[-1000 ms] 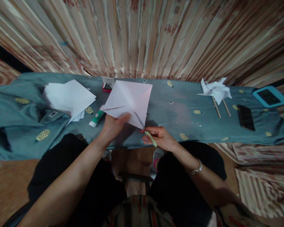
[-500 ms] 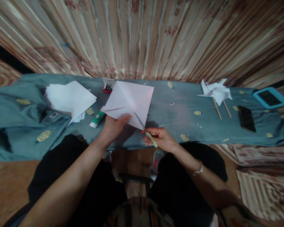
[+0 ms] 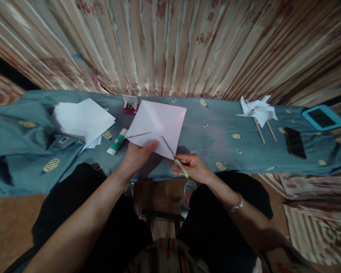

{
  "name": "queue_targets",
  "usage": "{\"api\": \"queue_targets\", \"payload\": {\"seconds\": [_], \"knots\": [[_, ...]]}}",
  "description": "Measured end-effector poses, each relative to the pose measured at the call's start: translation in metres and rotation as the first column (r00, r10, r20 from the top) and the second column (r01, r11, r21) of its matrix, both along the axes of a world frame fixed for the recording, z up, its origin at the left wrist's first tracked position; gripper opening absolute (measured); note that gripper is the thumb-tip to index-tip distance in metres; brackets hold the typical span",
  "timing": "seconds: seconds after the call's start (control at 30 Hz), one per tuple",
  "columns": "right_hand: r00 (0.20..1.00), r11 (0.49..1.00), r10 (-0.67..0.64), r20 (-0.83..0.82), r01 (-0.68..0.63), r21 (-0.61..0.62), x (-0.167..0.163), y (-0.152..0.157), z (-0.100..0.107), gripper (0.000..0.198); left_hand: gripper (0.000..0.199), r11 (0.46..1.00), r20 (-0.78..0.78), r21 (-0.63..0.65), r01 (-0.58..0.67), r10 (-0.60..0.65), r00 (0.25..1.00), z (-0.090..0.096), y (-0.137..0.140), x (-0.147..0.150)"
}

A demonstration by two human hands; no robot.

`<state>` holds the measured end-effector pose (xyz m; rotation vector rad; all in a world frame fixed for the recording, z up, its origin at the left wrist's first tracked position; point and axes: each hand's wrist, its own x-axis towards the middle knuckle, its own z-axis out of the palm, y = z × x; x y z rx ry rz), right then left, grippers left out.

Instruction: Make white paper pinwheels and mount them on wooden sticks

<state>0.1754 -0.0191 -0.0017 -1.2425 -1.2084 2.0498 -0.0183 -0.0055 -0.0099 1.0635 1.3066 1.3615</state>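
Observation:
My left hand (image 3: 140, 152) grips a square sheet of white paper (image 3: 167, 117) along its near edge, thumb on top. Crease lines run across the sheet, and a slit opens from its left corner toward the middle. In my right hand (image 3: 195, 167) are scissors (image 3: 182, 168) with pale green handles. Their blades lie along the line from the sheet's near corner toward its centre and look closed or nearly so. A green and white glue stick (image 3: 117, 142) lies just left of my left hand.
White paper sheets (image 3: 85, 117) are piled at the left. Behind the held sheet sits an opened red box (image 3: 130, 107) of small metal pieces. Paper pinwheels (image 3: 258, 110) on wooden sticks (image 3: 259, 131), a phone (image 3: 294, 142) and a blue-framed device (image 3: 323, 116) lie at the right.
The held sheet has shifted slightly right and nearer to me, showing more of the red box and glue stick. Both hands keep their grips, and the scissors stay at the near corner.

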Motion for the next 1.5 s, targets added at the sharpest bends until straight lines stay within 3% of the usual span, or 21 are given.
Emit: {"api": "queue_targets", "payload": {"seconds": [0.6, 0.8, 1.17, 1.5], "knots": [[0.999, 0.996, 0.046, 0.017, -0.047, 0.069, 0.001, 0.002, 0.000, 0.033, 0.047, 0.999, -0.055, -0.008, 0.037, -0.038, 0.998, 0.000, -0.003, 0.000], [0.999, 0.993, 0.034, 0.025, -0.037, 0.108, 0.001, 0.001, -0.004, 0.034, 0.035, 0.999, -0.046, -0.012, 0.042, -0.042, 0.998, 0.002, -0.003, 0.000], [0.999, 0.997, 0.008, 0.038, -0.011, 0.080, -0.003, 0.002, -0.004, 0.040, 0.052, 0.998, -0.024, -0.039, 0.044, -0.045, 0.999, 0.003, -0.004, 0.001], [0.999, 0.995, 0.000, 0.045, -0.005, 0.101, -0.005, 0.002, -0.003, 0.039, 0.030, 0.999, 0.032, -0.041, 0.026, -0.025, 0.999, 0.009, -0.005, 0.002]]}}
